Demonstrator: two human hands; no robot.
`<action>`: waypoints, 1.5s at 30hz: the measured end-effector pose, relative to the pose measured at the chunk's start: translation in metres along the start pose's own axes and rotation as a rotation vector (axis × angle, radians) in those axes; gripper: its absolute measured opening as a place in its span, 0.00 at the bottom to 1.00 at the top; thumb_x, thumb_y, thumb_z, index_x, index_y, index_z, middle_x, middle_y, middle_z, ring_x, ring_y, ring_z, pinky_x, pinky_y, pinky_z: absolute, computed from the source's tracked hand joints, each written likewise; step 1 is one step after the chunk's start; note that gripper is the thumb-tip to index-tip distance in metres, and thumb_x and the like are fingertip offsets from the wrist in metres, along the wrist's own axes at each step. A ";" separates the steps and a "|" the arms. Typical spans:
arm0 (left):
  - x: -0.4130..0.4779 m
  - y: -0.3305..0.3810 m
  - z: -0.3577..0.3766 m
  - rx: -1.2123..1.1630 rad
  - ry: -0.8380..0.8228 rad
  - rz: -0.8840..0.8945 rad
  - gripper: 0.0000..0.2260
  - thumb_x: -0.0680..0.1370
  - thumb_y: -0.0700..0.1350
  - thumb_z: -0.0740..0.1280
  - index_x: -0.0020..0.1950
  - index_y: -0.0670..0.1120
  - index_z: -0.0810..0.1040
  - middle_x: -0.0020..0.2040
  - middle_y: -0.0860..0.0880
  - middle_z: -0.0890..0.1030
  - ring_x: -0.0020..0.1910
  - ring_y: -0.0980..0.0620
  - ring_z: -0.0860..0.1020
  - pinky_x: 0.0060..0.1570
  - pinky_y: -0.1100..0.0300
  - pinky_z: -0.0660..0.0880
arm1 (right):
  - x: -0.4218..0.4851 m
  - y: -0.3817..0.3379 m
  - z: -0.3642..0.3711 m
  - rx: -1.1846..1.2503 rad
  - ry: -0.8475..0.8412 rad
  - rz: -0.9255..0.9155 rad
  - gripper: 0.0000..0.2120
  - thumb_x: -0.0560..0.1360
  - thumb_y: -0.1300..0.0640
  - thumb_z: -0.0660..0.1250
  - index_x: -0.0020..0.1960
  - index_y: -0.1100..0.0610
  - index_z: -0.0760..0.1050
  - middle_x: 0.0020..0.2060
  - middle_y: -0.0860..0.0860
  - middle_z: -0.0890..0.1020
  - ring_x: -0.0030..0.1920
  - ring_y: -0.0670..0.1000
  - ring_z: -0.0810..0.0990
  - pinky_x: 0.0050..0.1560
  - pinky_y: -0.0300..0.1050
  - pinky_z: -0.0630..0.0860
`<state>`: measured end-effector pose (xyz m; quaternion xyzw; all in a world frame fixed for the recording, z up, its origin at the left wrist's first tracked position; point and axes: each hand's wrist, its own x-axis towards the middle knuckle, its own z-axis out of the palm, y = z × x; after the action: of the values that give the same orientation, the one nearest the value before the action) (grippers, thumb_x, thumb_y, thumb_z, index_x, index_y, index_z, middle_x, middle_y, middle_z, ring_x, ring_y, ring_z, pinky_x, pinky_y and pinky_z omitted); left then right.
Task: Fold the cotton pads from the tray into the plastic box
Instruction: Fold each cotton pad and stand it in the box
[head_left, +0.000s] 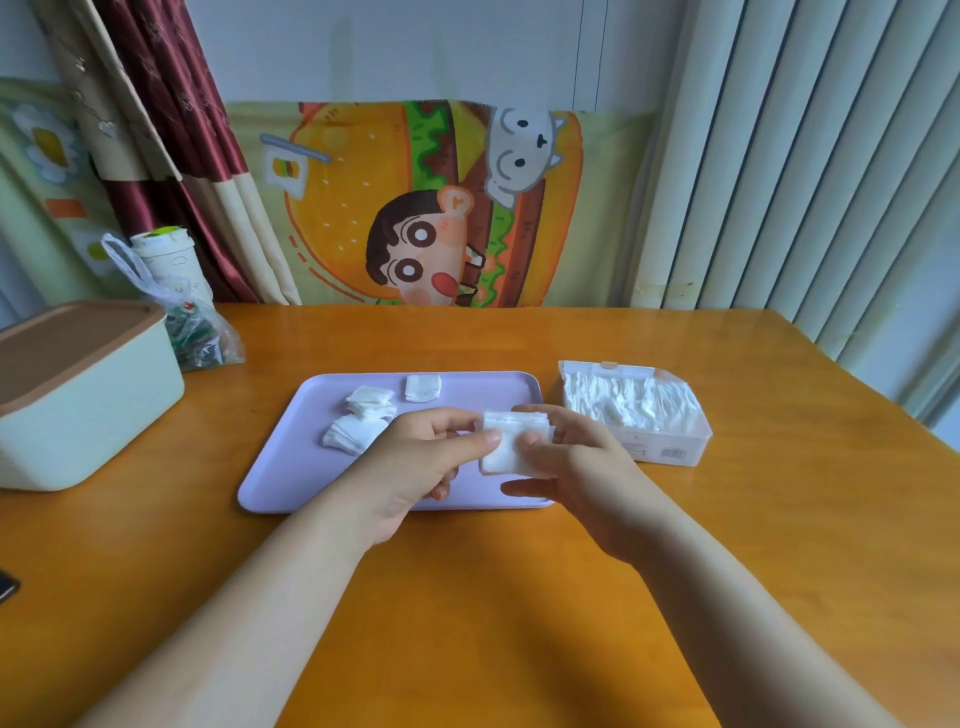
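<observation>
Held a stack (511, 441) of pads in both hands, just above the near right part of the tray (291, 467). Pinched its left edge with the left hand (415, 452), thumb on top, fingers (441, 488) curled beneath. Gripped its right side with the right hand (576, 457), fingers wrapped behind, thumb pressed on the front. Could not tell the stack as folded or merely gathered.

Found the box (670, 452) on the desk (467, 597) just right of the tray, open at the top and already packed close to full with rows of white pads. Judged most of the job done on that showing.

Counted little left on the tray: a loose heap (361, 421) of pads toward the far left and a single pad (422, 387) near the far rim, both apart from the hands. Reckoned the stack in hand next for the box, then the heap and the lone pad to fold and carry over. Doubted much spare room in the box; judged the last pads a tight fit, likely needing to go in edgewise beside the rows.

Noted, off to the left and untouched, a cream bin (78, 405) with a brown lid and a knotted bag (197, 332) behind it.
</observation>
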<state>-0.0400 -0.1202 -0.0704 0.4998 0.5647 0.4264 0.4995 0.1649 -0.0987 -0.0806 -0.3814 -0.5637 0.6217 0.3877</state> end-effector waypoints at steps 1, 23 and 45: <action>-0.002 0.000 0.001 -0.025 -0.035 0.003 0.10 0.77 0.52 0.77 0.57 0.54 0.86 0.40 0.49 0.75 0.35 0.53 0.70 0.36 0.58 0.69 | -0.001 -0.001 -0.001 0.023 0.008 0.012 0.15 0.84 0.60 0.66 0.71 0.57 0.76 0.64 0.60 0.82 0.61 0.58 0.86 0.58 0.55 0.84; 0.007 0.014 0.070 0.949 0.012 0.513 0.17 0.72 0.54 0.75 0.58 0.57 0.75 0.54 0.58 0.81 0.55 0.51 0.80 0.49 0.51 0.80 | -0.015 -0.001 -0.020 -0.170 0.185 0.027 0.10 0.78 0.54 0.76 0.53 0.62 0.84 0.47 0.58 0.89 0.48 0.55 0.88 0.56 0.60 0.84; 0.110 0.050 0.166 0.832 -0.325 0.379 0.12 0.80 0.45 0.67 0.60 0.59 0.81 0.41 0.62 0.76 0.38 0.63 0.75 0.32 0.72 0.66 | 0.027 -0.034 -0.169 -0.696 0.648 0.234 0.17 0.70 0.50 0.72 0.43 0.65 0.78 0.29 0.54 0.80 0.29 0.53 0.77 0.31 0.46 0.70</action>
<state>0.1315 -0.0069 -0.0593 0.8112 0.5012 0.1643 0.2525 0.3093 -0.0035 -0.0601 -0.7230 -0.5418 0.2848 0.3202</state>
